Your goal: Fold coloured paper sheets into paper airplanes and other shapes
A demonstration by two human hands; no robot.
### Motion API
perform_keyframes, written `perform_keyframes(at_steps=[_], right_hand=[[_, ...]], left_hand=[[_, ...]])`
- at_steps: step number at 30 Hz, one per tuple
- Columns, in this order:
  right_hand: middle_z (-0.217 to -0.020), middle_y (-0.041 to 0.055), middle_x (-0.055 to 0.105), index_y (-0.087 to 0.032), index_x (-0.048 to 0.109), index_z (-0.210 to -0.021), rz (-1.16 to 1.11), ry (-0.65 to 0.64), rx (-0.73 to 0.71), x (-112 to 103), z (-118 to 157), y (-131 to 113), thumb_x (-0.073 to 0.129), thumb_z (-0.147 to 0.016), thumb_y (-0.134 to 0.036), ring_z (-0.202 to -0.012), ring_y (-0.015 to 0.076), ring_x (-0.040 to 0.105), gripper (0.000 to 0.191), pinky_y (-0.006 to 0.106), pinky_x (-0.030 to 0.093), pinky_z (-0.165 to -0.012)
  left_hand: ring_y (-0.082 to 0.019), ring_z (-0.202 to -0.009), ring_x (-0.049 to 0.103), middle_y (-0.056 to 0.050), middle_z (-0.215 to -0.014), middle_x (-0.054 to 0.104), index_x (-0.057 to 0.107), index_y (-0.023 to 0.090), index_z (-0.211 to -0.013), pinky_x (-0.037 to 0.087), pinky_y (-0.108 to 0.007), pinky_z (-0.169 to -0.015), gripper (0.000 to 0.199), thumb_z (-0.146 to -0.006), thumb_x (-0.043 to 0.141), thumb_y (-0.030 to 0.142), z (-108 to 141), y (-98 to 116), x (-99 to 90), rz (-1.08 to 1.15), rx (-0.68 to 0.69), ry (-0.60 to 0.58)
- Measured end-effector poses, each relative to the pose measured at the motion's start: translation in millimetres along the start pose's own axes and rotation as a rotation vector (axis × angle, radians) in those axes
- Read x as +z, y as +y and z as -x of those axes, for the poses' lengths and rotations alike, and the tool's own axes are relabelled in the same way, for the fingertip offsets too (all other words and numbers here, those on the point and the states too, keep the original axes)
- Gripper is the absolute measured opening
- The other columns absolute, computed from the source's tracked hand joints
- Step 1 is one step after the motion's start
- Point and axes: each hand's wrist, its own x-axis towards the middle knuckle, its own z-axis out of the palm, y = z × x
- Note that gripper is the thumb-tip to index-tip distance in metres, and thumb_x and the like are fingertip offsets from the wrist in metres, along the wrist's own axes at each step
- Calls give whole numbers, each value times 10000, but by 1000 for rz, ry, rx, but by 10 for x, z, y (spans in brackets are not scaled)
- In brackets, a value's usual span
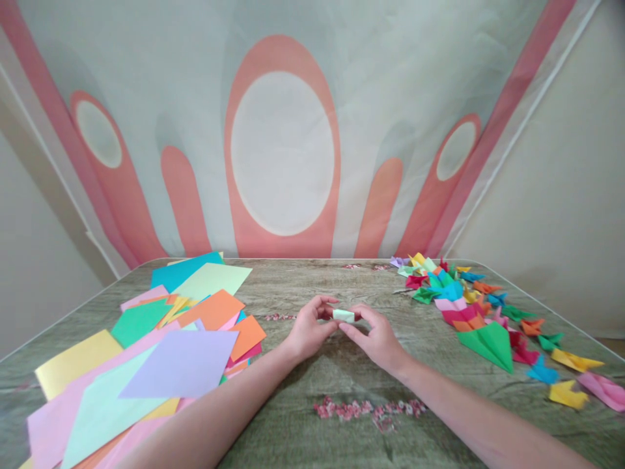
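A small folded piece of pale green paper (pixel 344 316) is held between both hands over the middle of the table. My left hand (pixel 313 327) grips its left end, thumb below and fingers curled behind. At its right end, my right hand (pixel 375 333) pinches the paper between thumb and fingers. Parts of the fingertips are hidden behind the paper, and its exact folded form is too small to make out.
Loose coloured paper sheets (pixel 183 365) lie overlapping on the left of the wood-patterned table (pixel 293 280). Many folded paper figures, with a green paper plane (pixel 487 346) among them, spread along the right side. A printed backdrop (pixel 283 150) stands behind the far edge.
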Motion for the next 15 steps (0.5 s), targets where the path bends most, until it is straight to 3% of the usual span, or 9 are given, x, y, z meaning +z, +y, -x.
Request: perform_keyframes(at_steps=[3,7,11,15], right_hand=[[-802,25,585,-204,575,-839,-41,-27,-24,-2,-7,-15,582,-798,-339,-756,167,546,141,286,446,-713],[-802,30,581,-208,577,-817,-49,-21,-77,-11,-11,-30,532,-834,-307,-757,166,554,110,293,456,-716],[-857,44,590,-210,563,-860,59,-1,-125,-20,4,9,486,-844,-223,-778,166,564,79,284,464,-698],[-902,55,598,-205,561,-880,305,-77,-196,-40,26,61,459,-815,-129,-810,174,567,143,287,455,-712]], left_hand=[[-128,-730,602,-24,-795,647,504,141,-997,452,-252,-700,341,-683,637,138,-9,-26,7,92,-51,-30],[-147,-794,607,-35,-857,651,549,142,-950,460,-277,-750,259,-705,629,165,10,-19,18,-45,-26,-33],[-178,-931,564,-40,-976,623,576,174,-972,433,-323,-852,292,-686,634,160,55,43,15,-345,132,23],[-182,-1011,515,-41,-1009,588,570,194,-971,398,-329,-913,270,-710,637,178,91,86,-13,-499,321,10]])
